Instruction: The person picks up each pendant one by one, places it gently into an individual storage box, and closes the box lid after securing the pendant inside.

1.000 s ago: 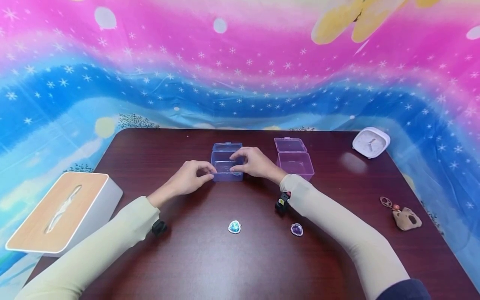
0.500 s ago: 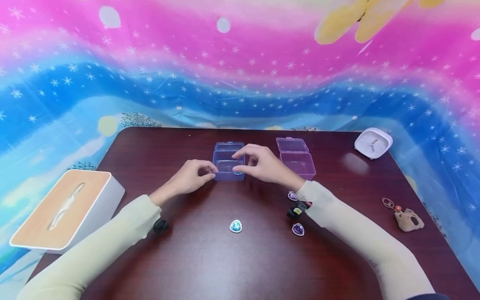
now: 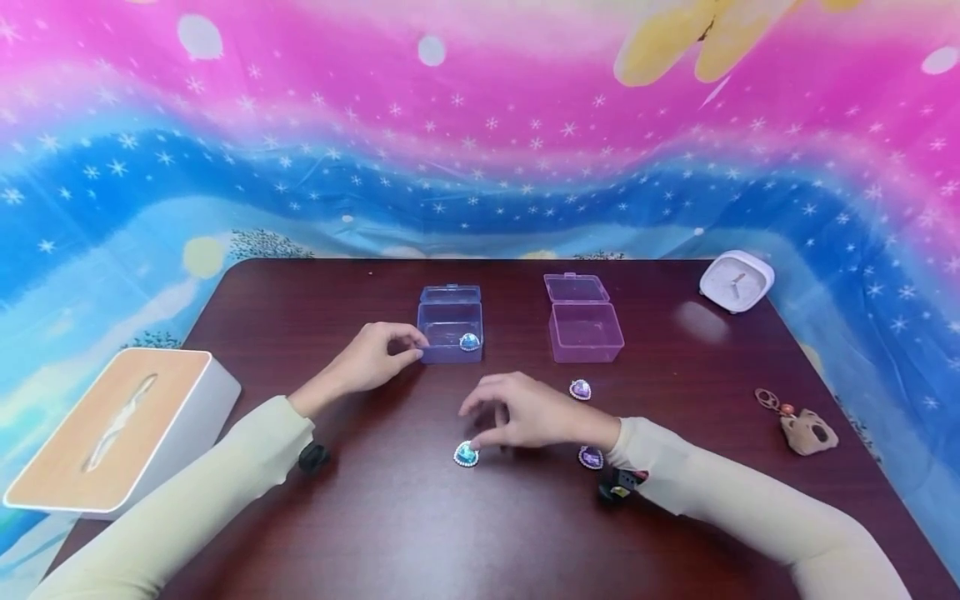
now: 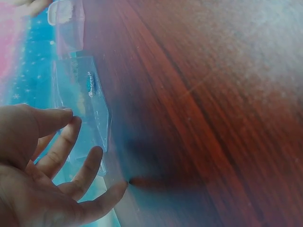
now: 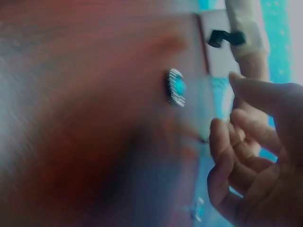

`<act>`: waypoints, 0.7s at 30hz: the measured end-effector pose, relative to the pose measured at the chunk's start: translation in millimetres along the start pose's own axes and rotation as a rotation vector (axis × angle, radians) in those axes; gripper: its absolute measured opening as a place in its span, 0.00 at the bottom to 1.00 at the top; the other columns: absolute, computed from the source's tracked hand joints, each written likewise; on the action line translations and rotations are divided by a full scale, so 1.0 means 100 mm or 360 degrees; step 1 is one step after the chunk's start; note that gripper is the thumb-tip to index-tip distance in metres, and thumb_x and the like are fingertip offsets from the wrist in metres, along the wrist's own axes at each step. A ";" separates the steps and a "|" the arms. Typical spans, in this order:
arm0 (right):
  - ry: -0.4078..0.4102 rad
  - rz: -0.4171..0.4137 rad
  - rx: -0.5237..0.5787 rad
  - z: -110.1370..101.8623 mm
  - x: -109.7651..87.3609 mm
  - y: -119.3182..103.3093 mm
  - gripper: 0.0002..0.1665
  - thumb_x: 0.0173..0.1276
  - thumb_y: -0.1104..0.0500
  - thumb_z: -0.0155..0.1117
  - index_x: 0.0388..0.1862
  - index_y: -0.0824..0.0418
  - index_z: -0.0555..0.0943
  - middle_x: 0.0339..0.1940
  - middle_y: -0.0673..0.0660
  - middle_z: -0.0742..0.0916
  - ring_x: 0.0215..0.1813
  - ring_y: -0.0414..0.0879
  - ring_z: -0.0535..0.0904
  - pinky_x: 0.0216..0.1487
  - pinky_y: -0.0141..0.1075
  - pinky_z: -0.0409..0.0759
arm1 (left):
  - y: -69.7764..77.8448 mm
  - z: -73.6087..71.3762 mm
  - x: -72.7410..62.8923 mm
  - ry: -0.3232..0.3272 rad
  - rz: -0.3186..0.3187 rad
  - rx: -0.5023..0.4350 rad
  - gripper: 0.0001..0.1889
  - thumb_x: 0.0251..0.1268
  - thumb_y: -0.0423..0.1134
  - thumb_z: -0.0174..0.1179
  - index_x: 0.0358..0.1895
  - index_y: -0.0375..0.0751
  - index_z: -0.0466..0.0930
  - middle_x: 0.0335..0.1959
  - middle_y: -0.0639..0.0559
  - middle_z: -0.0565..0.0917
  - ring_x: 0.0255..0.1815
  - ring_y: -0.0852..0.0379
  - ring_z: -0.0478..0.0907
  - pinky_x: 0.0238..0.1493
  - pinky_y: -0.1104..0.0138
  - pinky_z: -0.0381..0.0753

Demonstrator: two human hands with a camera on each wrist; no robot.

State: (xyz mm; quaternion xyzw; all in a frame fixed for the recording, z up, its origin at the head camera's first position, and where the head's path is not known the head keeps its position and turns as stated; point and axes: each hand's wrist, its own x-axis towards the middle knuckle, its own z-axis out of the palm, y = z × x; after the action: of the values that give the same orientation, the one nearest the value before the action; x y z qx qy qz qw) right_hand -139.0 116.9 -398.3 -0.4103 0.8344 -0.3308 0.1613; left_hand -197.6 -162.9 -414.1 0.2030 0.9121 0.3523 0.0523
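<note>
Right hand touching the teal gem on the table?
Apart. Right wrist view: a visible gap separates the right hand, fingertips included, from the teal gem.

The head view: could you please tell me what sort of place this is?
Probably an indoor tabletop, perhaps staged for recording; the wider room is hidden. A snowflake-printed cloth forms the backdrop behind a dark wood-look table, and a tissue box stands at its left side.
</note>
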 end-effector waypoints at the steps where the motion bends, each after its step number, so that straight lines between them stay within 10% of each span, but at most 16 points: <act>1: -0.0019 0.0018 -0.0042 0.05 0.00 0.00 0.22 0.61 0.52 0.79 0.52 0.57 0.87 0.46 0.54 0.88 0.25 0.30 0.77 0.32 0.25 0.79 | 0.00 0.00 0.00 0.0000 -0.0001 0.0000 0.07 0.71 0.35 0.65 0.48 0.43 0.88 0.36 0.50 0.89 0.43 0.52 0.81 0.58 0.50 0.80; 8: -0.0049 0.0156 -0.0369 0.32 0.02 -0.04 0.26 0.53 0.43 0.83 0.49 0.48 0.87 0.40 0.45 0.85 0.38 0.36 0.78 0.36 0.27 0.73 | 0.00 -0.01 -0.03 0.0007 -0.0012 0.0002 0.08 0.71 0.36 0.64 0.49 0.44 0.87 0.38 0.50 0.89 0.45 0.51 0.82 0.59 0.49 0.80; 21: -0.0080 0.0286 -0.0468 0.36 0.03 -0.08 0.16 0.57 0.46 0.81 0.43 0.45 0.88 0.39 0.44 0.85 0.38 0.37 0.77 0.33 0.31 0.73 | 0.01 0.01 -0.03 0.0012 0.0010 0.0002 0.08 0.71 0.35 0.64 0.49 0.43 0.87 0.38 0.50 0.89 0.43 0.52 0.82 0.58 0.51 0.80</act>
State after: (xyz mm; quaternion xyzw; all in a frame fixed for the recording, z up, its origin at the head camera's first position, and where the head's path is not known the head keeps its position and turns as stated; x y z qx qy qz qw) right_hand -116.7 95.7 -419.5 -0.3614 0.9028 -0.1793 0.1493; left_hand -194.4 -163.0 -414.5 0.2046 0.9119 0.3526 0.0476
